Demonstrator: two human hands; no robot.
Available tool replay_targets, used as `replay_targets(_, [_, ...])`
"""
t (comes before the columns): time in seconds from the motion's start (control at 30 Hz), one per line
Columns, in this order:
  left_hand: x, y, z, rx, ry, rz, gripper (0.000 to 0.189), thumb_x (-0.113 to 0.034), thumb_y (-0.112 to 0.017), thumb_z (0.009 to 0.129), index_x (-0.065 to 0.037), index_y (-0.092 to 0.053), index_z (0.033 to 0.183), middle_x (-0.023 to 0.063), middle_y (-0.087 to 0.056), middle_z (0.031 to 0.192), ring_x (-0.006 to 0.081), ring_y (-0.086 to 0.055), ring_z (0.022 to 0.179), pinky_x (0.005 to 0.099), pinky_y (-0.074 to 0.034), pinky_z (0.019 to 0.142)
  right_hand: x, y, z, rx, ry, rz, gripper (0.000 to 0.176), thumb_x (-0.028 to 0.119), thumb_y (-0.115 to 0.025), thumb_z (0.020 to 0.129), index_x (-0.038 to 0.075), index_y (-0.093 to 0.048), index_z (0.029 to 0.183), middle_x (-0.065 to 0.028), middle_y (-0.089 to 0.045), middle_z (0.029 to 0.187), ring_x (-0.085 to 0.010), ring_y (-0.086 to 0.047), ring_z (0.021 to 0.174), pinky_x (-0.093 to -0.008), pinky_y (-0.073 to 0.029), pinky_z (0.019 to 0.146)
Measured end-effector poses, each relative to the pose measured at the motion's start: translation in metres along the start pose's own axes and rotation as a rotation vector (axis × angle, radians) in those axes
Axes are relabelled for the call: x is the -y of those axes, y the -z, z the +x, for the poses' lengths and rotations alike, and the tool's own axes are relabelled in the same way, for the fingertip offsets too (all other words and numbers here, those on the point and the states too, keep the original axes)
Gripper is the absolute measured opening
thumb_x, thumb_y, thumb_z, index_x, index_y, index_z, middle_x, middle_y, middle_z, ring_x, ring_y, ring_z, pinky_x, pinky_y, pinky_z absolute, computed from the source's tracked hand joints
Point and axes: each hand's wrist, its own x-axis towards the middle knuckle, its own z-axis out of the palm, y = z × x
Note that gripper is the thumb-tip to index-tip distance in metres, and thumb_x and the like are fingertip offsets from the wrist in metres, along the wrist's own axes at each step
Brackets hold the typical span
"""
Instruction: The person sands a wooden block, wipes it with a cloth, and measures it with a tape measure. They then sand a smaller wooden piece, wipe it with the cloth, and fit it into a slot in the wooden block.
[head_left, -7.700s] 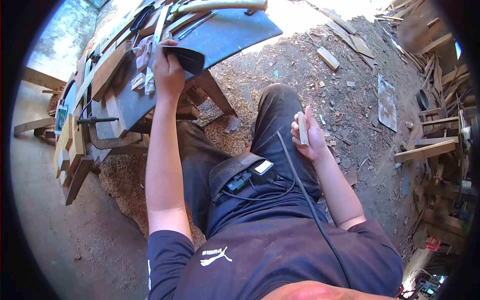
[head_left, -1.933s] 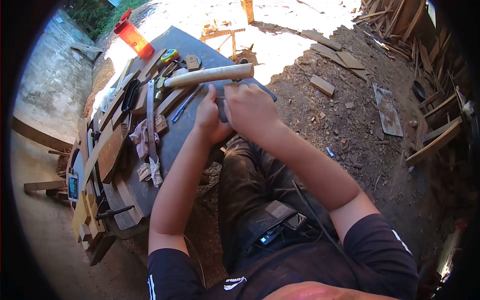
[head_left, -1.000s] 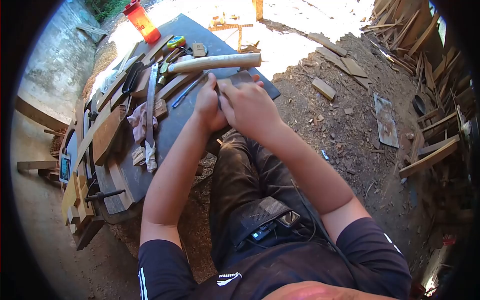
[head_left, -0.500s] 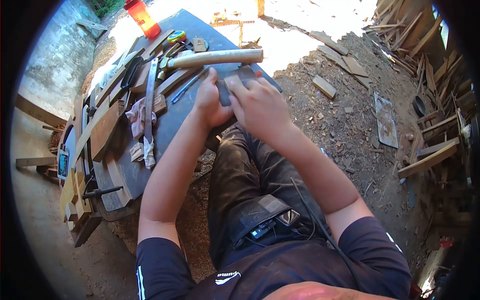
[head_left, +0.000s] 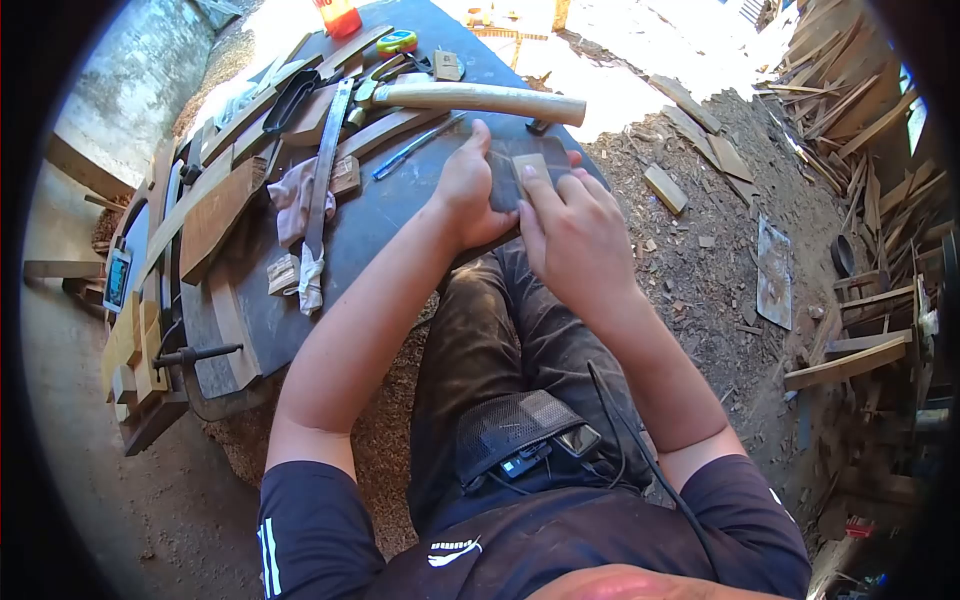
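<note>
My left hand [head_left: 468, 195] grips the near left side of a dark grey flat piece [head_left: 503, 188], thumb up along its edge and fingers mostly hidden beneath. My right hand [head_left: 585, 225] pinches a small pale wooden block [head_left: 529, 166], pressing it on the flat piece with fingertips on top. Just beyond both hands lies a hammer [head_left: 470, 97] with a thick wooden handle pointing right. A blue pen [head_left: 415, 148] rests on the dark table [head_left: 385, 205] left of my left hand.
A metal strip with a wrapped end [head_left: 322, 190], wood offcuts [head_left: 222, 218], a tape measure [head_left: 397, 42] and a red bottle [head_left: 340, 17] crowd the table. A clamp [head_left: 200, 354] sticks out at its near left edge. Scrap wood [head_left: 845, 90] piles up at right.
The view has swung, so the table and hammer appear farther right and higher. Against my left thumb, the block under my right fingers sits a little nearer to me.
</note>
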Motion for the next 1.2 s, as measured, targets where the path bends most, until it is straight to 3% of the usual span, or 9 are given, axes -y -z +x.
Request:
replay_targets(0.13, [0.002, -0.004, 0.0, -0.201, -0.023, -0.048, 0.065, -0.052, -0.013, 0.108, -0.005, -0.04, 0.144, 0.0193, -0.052, 0.14, 0.0329, -0.052, 0.132, 0.0521, -0.04, 0.114, -0.019, -0.031, 0.036, -0.056, -0.037, 0.05, 0.027, 0.019, -0.063, 0.09, 0.005, -0.069, 0.112, -0.018, -0.066, 0.089, -0.036, -0.065, 0.09, -0.0446, -0.052, 0.084])
replay_targets(0.23, [0.003, -0.012, -0.002, -0.259, -0.035, -0.066, 0.063, -0.054, -0.015, 0.108, -0.009, -0.045, 0.14, 0.0152, -0.055, 0.137, 0.03, -0.052, 0.131, 0.05, -0.043, 0.111, -0.026, -0.035, 0.057, 0.086, -0.052, -0.029, 0.028, 0.02, -0.062, 0.09, 0.005, -0.069, 0.113, -0.0184, -0.067, 0.09, -0.0359, -0.065, 0.089, -0.045, -0.053, 0.084])
replay_targets(0.53, [0.003, -0.012, -0.004, -0.091, 0.019, 0.021, 0.065, -0.049, -0.01, 0.109, -0.005, -0.042, 0.145, 0.018, -0.057, 0.137, 0.0332, -0.055, 0.128, 0.0516, -0.039, 0.113, -0.019, 0.011, -0.002, 0.096, -0.087, 0.07, 0.03, 0.018, -0.06, 0.091, 0.001, -0.066, 0.116, -0.0194, -0.067, 0.096, -0.037, -0.065, 0.094, -0.0475, -0.052, 0.084])
replay_targets(0.63, [0.003, -0.019, -0.006, -0.233, -0.029, 0.035, 0.067, -0.053, -0.013, 0.108, -0.004, -0.043, 0.143, 0.0199, -0.058, 0.133, 0.0328, -0.056, 0.126, 0.0513, -0.044, 0.109, -0.025, -0.003, 0.017, 0.01, -0.076, 0.112, 0.027, 0.018, -0.063, 0.091, 0.004, -0.068, 0.114, -0.0196, -0.069, 0.092, -0.037, -0.066, 0.09, -0.0467, -0.052, 0.084])
replay_targets(0.8, [0.002, -0.022, -0.007, -0.305, -0.032, 0.009, 0.063, -0.053, -0.017, 0.108, -0.008, -0.045, 0.142, 0.0148, -0.056, 0.136, 0.0284, -0.055, 0.128, 0.0506, -0.044, 0.11, -0.027, -0.024, 0.047, 0.09, -0.161, 0.024, 0.026, 0.019, -0.06, 0.093, 0.006, -0.068, 0.115, -0.02, -0.068, 0.092, -0.0374, -0.066, 0.091, -0.0475, -0.052, 0.083])
replay_targets(0.9, [0.007, -0.009, -0.003, -0.159, 0.028, -0.017, 0.064, -0.055, -0.017, 0.108, -0.007, -0.047, 0.139, 0.0157, -0.059, 0.131, 0.0292, -0.057, 0.125, 0.0514, -0.045, 0.108, -0.012, -0.007, 0.031, 0.1, -0.167, -0.012, 0.03, 0.019, -0.058, 0.094, 0.008, -0.066, 0.121, -0.0204, -0.068, 0.094, -0.0373, -0.066, 0.092, -0.0477, -0.052, 0.083])
replay_targets(1.0, [0.014, 0.011, 0.006, -0.102, -0.009, -0.045, 0.063, -0.055, -0.021, 0.107, -0.005, -0.053, 0.13, 0.0161, -0.066, 0.118, 0.0302, -0.063, 0.112, 0.0498, -0.048, 0.102, -0.004, 0.007, 0.007, 0.134, -0.084, -0.059, 0.035, 0.018, -0.058, 0.096, 0.008, -0.064, 0.128, -0.0217, -0.068, 0.105, -0.0395, -0.065, 0.098, -0.0484, -0.05, 0.086])
replay_targets(1.1, [0.031, 0.031, 0.043, -0.137, -0.088, -0.103, 0.068, -0.063, -0.019, 0.105, -0.008, -0.057, 0.118, 0.0126, -0.069, 0.101, 0.0285, -0.069, 0.09, 0.0472, -0.053, 0.094, -0.012, -0.003, 0.005, 0.005, 0.072, -0.007, 0.036, 0.019, -0.058, 0.095, 0.005, -0.062, 0.128, -0.0195, -0.067, 0.097, -0.036, -0.063, 0.087, -0.0472, -0.049, 0.078])
replay_targets(1.2, [0.024, 0.016, 0.023, -0.148, -0.053, -0.15, 0.061, -0.054, -0.023, 0.108, -0.005, -0.056, 0.123, 0.0134, -0.065, 0.113, 0.0277, -0.062, 0.11, 0.0453, -0.048, 0.1, -0.017, -0.004, 0.03, 0.139, 0.003, 0.05, 0.035, 0.019, -0.055, 0.095, 0.0, -0.064, 0.123, -0.0218, -0.067, 0.095, -0.0393, -0.064, 0.09, -0.0484, -0.05, 0.077])
